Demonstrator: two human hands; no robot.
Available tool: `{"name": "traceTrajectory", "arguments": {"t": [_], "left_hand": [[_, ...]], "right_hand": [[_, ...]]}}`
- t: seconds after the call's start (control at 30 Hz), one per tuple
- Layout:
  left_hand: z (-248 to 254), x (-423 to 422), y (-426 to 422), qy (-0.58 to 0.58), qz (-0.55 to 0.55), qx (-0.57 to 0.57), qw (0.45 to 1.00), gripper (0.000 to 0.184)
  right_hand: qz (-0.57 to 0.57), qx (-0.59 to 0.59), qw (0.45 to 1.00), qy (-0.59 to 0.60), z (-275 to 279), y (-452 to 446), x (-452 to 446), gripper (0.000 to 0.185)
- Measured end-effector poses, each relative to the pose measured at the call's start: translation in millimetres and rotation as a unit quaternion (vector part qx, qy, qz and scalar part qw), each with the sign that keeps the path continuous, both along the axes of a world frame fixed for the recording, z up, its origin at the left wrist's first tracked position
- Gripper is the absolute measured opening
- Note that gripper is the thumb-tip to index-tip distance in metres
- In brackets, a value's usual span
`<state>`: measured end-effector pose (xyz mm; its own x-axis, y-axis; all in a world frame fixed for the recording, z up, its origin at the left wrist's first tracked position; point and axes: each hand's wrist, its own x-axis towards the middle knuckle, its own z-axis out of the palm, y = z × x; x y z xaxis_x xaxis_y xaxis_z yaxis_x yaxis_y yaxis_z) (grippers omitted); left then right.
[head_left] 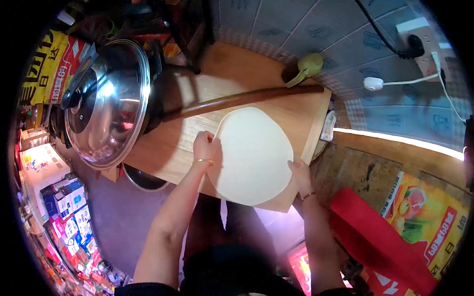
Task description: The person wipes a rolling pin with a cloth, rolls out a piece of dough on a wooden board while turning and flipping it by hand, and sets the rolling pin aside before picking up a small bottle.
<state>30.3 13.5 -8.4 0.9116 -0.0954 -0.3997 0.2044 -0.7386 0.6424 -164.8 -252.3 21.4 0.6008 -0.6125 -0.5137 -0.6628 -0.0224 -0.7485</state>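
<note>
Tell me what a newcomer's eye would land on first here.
Probably the big, pale, rounded sheet at the picture's centre, with the left hand and right hand at opposite edges. Next would come the shiny domed lid at upper left, and the long brown rod lying across the wooden board beyond the sheet.

From my remote seat I see a wooden board (217, 61) under everything. A long brown rolling pin (242, 102) lies slantwise across it, its right end near the board's edge. In front of that, a pale round sheet (253, 158) spreads toward the near side; a yellow-green scoop (309, 66) sits at the far edge.
</note>
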Motion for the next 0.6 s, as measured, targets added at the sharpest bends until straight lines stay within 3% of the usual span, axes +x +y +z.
{"name": "traceTrajectory", "arguments": {"t": [0.03, 0.07, 0.13, 0.17, 0.23, 0.3, 0.33, 0.4, 0.43, 0.47, 0.53, 0.6], "left_hand": [[2.7, -6.0, 4.1, 0.025, 0.059, -0.104, 0.993, 0.028], [11.7, -9.9, 8.1, 0.024, 0.056, -0.105, 0.993, 0.028], [35.4, -14.2, 16.3, 0.129, 0.017, -0.034, 0.991, 0.029], [18.5, -18.5, 27.5, 0.187, 0.039, -0.102, 0.976, 0.029], [-6.9, -32.4, 32.0, 0.188, -0.011, -0.079, 0.979, 0.029], [0.9, -29.5, 26.2, 0.242, -0.081, -0.054, 0.965, 0.032], [13.1, -23.1, 22.2, 0.241, -0.081, -0.055, 0.966, 0.032], [42.0, -11.7, 14.3, 0.298, -0.119, -0.076, 0.944, 0.031], [87.5, -8.2, 7.1, 0.303, -0.102, -0.103, 0.942, 0.027], [96.8, -10.9, 10.3, 0.302, -0.103, -0.102, 0.942, 0.027], [108.3, -26.7, 23.9, 0.277, 0.013, -0.271, 0.922, 0.024], [114.3, -52.1, 40.5, 0.248, -0.028, -0.256, 0.934, 0.023]], "right_hand": [[-0.023, 0.019, 0.999, -0.015, 0.6, 4.7, -6.4, 0.022], [-0.025, 0.018, 0.999, -0.017, -5.7, 6.8, -20.3, 0.022], [-0.097, 0.206, 0.973, 0.036, -30.1, 9.5, -56.1, 0.024], [-0.142, 0.267, 0.953, 0.033, -39.3, 29.5, -73.3, 0.03], [-0.184, 0.325, 0.927, 0.029, -43.4, 65.4, -75.6, 0.038], [-0.084, 0.283, 0.953, -0.063, -29.0, 81.2, -63.8, 0.049], [-0.083, 0.283, 0.954, -0.063, -18.3, 74.9, -56.5, 0.049], [0.067, 0.261, 0.963, -0.026, 27.6, 47.8, -15.7, 0.052], [0.104, 0.249, 0.961, -0.053, 60.5, 36.5, 1.6, 0.051], [0.141, 0.235, 0.958, -0.081, 89.9, 25.2, 14.5, 0.05], [0.156, 0.236, 0.956, -0.078, 122.0, 0.9, 15.6, 0.051], [0.188, 0.214, 0.957, -0.062, 121.8, -23.5, -3.1, 0.046]]}}
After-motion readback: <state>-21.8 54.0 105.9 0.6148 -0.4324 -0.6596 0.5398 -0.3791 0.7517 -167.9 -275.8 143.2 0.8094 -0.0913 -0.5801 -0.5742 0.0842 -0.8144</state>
